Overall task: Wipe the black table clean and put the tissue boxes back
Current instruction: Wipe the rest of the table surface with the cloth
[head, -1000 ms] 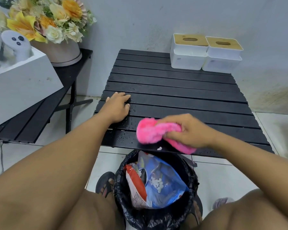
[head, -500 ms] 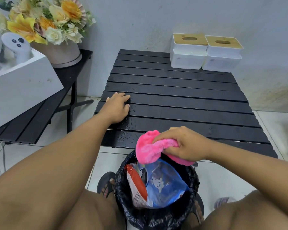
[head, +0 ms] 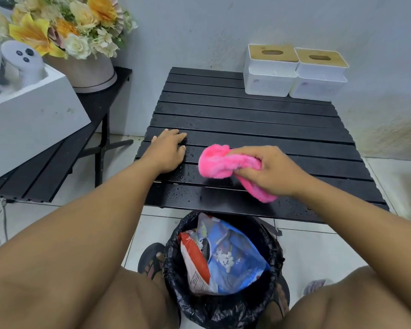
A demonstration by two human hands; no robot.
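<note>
Head view, looking down over both bare forearms. Low black slatted worktop [head: 259, 119] stands against a grey wall on pale floor tiles.

Left grip [head: 167, 151]: released, palm down, fingers laid flat on the slats near the worktop's left edge.

Right grip [head: 271, 172]: clenched round a fluffy pink cloth [head: 220, 162], bunched. A thick lobe of the cloth sticks out toward the left grip, close to it but apart. A thinner tail shows below the palm, toward the near edge. The cloth sits over the near slats. Cannot tell how firmly it bears on them.

Small water droplets [head: 178, 193] bead on the near-left slats.

Two white rectangular tissue boxes with tan wooden lids stand on the worktop's far right corner, at the wall: inner box [head: 269, 72] and corner box [head: 319, 77]. Side by side, touching, upright, slots up. Both well apart from either grip.

Floor: round bin lined with a black plastic bag [head: 223, 309], just off the near edge, between the person's knees. In it, a blue plastic packet [head: 235, 260] and a red-and-white wrapper [head: 192, 257]. Dark sandal [head: 151, 257] beside the bin's left.

Left side: second black slatted worktop [head: 45, 172], carrying a white box [head: 29, 110] with a white controller [head: 24, 60] in it. Behind that, a pale round pot [head: 86, 72] of yellow, orange and cream flowers [head: 67, 27].
</note>
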